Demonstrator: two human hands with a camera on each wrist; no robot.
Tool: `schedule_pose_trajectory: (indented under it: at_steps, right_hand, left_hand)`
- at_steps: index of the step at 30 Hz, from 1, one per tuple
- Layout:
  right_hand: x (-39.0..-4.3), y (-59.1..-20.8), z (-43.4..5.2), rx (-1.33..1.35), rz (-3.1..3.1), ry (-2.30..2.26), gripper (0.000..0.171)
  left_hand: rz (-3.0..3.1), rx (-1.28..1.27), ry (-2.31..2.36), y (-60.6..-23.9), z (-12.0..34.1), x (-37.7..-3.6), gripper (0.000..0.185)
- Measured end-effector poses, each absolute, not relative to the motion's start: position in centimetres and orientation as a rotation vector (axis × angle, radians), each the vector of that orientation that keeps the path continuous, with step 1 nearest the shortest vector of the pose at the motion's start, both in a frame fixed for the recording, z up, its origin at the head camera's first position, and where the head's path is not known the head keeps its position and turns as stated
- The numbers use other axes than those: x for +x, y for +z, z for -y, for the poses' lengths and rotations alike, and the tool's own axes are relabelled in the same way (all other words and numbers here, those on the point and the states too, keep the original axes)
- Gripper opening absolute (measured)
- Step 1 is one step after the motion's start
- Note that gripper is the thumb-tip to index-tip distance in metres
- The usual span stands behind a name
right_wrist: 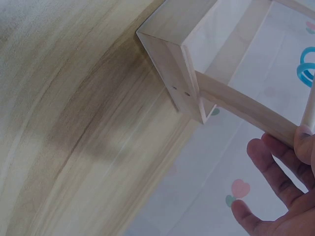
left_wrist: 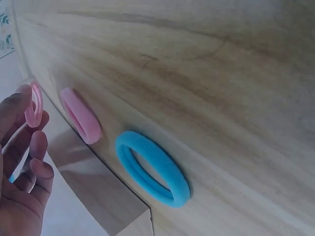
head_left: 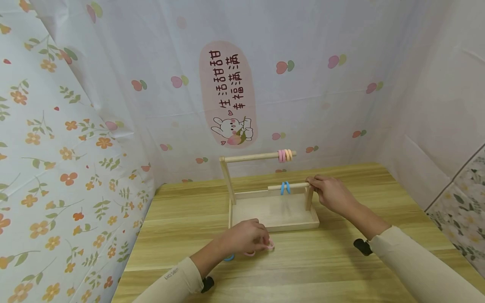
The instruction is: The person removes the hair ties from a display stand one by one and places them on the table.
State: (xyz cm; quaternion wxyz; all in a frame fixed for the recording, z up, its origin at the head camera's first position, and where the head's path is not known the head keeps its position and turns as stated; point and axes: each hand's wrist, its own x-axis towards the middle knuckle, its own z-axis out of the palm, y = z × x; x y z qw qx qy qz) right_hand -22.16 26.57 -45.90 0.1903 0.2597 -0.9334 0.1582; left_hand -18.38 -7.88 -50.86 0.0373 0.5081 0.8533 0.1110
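Observation:
My left hand (head_left: 246,235) is low over the table in front of the rack, pinching a pink hair tie (left_wrist: 33,119) between thumb and fingers. Beside it on the table lie another pink hair tie (left_wrist: 83,120) and a blue hair tie (left_wrist: 165,164). My right hand (head_left: 333,195) grips the wooden rack where the lower rod (head_left: 299,185) meets its short post (right_wrist: 246,105). Two blue hair ties (head_left: 282,189) hang on that lower rod. Several pink and orange hair ties (head_left: 285,155) sit near the free end of the upper rod (head_left: 250,158).
The rack's shallow tray base (head_left: 280,228) stands on the wood-grain table (head_left: 326,269), its taller post (head_left: 227,181) at the left. Behind the table hangs a printed curtain (head_left: 303,105), with a floral cloth (head_left: 57,168) along the left side.

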Motion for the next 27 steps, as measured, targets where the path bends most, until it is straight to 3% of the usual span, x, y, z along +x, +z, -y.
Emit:
schedule_pose_trajectory:
  at_steps: [6,16,27]
  right_hand:
    - [-22.1,-45.8,-26.5,0.713,2.633,0.465,0.023]
    - [-22.1,-45.7,-26.5,0.715,2.632,0.436,0.024]
    - [-22.0,-45.8,-26.5,0.727,2.625,0.403,0.025]
  left_hand:
    - [-2.678,1.643,0.233,-51.3,7.7,-18.0,0.008]
    - [-2.772,1.488,0.091,-51.0,7.2,-17.0,0.007]
    - [-2.813,1.484,-0.024,-51.6,7.2,-16.6,0.013]
